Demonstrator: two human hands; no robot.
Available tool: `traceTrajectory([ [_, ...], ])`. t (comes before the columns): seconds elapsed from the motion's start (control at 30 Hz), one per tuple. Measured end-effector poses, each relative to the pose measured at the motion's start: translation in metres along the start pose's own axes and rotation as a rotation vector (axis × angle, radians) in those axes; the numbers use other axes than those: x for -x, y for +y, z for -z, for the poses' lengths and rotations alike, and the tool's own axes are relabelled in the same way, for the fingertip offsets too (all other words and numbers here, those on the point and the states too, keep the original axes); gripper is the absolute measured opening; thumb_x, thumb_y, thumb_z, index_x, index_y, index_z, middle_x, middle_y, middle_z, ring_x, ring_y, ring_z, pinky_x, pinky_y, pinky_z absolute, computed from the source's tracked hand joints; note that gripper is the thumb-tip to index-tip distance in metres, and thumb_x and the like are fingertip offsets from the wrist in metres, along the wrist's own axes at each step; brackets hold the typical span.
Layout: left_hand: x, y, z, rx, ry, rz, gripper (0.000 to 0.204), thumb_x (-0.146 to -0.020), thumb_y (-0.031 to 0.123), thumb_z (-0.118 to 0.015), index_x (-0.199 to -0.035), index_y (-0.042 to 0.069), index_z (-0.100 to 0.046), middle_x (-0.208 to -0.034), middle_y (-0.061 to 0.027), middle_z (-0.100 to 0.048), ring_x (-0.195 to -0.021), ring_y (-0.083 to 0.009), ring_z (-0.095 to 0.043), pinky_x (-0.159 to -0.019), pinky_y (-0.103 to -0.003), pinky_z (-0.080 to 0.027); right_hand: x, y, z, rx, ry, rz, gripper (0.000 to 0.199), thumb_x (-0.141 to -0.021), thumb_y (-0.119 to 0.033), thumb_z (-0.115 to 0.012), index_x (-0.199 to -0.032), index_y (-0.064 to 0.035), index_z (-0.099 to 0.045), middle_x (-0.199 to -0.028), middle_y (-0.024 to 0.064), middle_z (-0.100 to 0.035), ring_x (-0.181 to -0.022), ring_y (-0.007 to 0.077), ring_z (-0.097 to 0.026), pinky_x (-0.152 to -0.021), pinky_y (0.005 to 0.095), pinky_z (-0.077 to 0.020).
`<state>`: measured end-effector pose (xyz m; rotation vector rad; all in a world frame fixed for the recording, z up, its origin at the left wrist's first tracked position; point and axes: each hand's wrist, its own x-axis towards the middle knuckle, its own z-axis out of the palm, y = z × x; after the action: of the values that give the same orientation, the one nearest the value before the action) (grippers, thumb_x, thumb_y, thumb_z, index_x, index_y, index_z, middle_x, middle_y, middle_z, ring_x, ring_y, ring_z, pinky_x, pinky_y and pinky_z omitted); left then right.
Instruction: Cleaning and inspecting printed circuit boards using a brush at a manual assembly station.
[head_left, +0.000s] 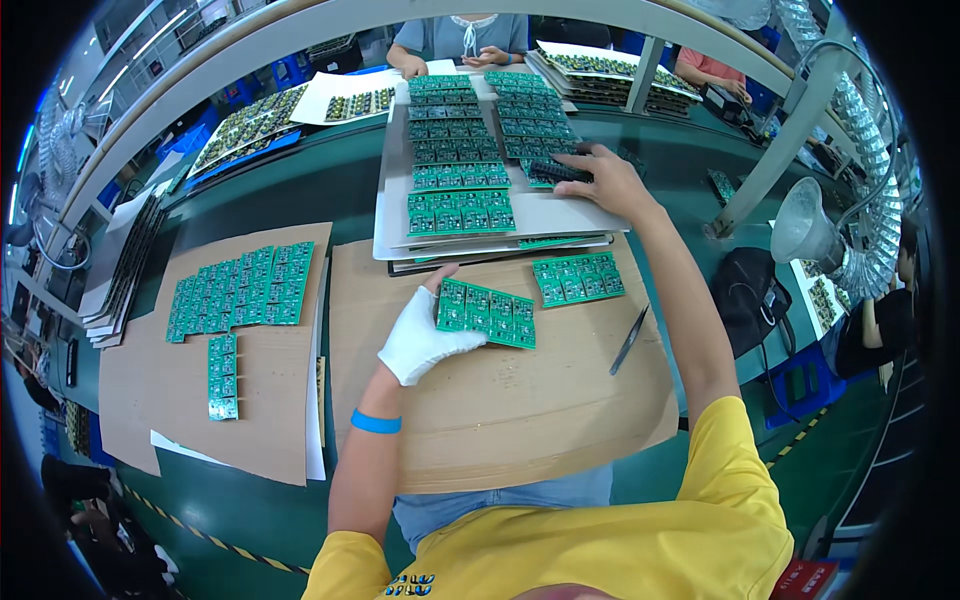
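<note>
My left hand, in a white glove with bare fingertips and a blue band at the wrist, grips a green circuit board panel by its left side, just above the cardboard. Farther off, my right hand is bare and reaches over the right column of boards on the stack. Its fingers close around a dark, narrow object, whose kind I cannot make out. A second circuit board panel lies on the brown cardboard between my hands. Metal tweezers lie at the cardboard's right side.
White sheets carry two columns of green panels. At left, several panels lie on another cardboard. A metal frame and fume hose stand at right. A person sits across the bench.
</note>
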<state>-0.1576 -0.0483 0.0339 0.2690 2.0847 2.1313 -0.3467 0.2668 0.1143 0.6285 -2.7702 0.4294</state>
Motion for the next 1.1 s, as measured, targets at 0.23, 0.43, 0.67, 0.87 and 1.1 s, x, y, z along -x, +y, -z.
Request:
traceTrajectory([
  [0.23,0.011,-0.006,0.014,-0.101,-0.025,0.101,0.102,-0.065,0.002,-0.091,-0.151,0.000,-0.038,-0.125,-0.0101,-0.060,-0.112,-0.0188,-0.061,-0.097,-0.033,-0.053,-0.022,0.062,-0.012,-0.410,0.386,-0.624,0.062,-0.081,-0.050,-0.081,-0.114,0.0014,-0.074,-0.106,0.0224,-0.074,-0.104,0.0373,-0.070,-0.094,0.0446,-0.0529],
  [0.43,0.006,0.006,-0.007,-0.509,0.006,-0.133,0.094,-0.060,0.004,-0.090,-0.143,0.002,-0.046,-0.117,-0.0107,-0.060,-0.108,-0.0226,-0.063,-0.096,-0.034,-0.053,-0.036,0.181,-0.080,-0.064,0.204,-0.890,0.064,-0.078,-0.048,-0.082,-0.110,0.0062,-0.072,-0.114,0.0267,-0.072,-0.111,0.0417,-0.069,-0.095,0.0462,-0.0528],
  [0.67,0.007,0.026,-0.012,-0.435,0.116,-0.202,0.076,-0.056,0.010,-0.092,-0.124,0.002,-0.060,-0.120,-0.0142,-0.057,-0.110,-0.0262,-0.061,-0.097,-0.036,-0.052,-0.013,0.210,-0.072,-0.556,0.333,-0.949,0.046,-0.078,-0.033,-0.086,-0.102,0.0014,-0.068,-0.088,0.0125,-0.070,-0.070,0.0243,-0.065,-0.057,0.0363,-0.0480],
  [0.87,-0.027,0.058,-0.047,-0.683,0.274,-0.479,0.078,-0.056,0.022,-0.096,-0.122,0.001,-0.061,-0.121,-0.0168,-0.057,-0.113,-0.0321,-0.058,-0.099,-0.039,-0.050,0.080,0.176,-0.016,-0.998,0.264,-0.861,0.029,-0.084,-0.024,-0.083,-0.092,-0.0050,-0.063,-0.073,-0.0002,-0.056,-0.054,0.0071,-0.043,-0.043,0.0243,-0.0250],
  [1.1,-0.128,0.075,-0.088,-1.203,0.295,-0.428,0.077,-0.061,0.045,-0.093,-0.119,0.001,-0.069,-0.128,-0.0195,-0.058,-0.118,-0.0367,-0.056,-0.102,-0.044,-0.048,0.189,0.099,0.056,-1.207,-0.007,-0.673,0.027,-0.091,-0.030,-0.077,-0.098,-0.0065,-0.067,-0.078,-0.0034,-0.062,-0.059,0.0048,-0.051,-0.044,0.0232,-0.0284],
])
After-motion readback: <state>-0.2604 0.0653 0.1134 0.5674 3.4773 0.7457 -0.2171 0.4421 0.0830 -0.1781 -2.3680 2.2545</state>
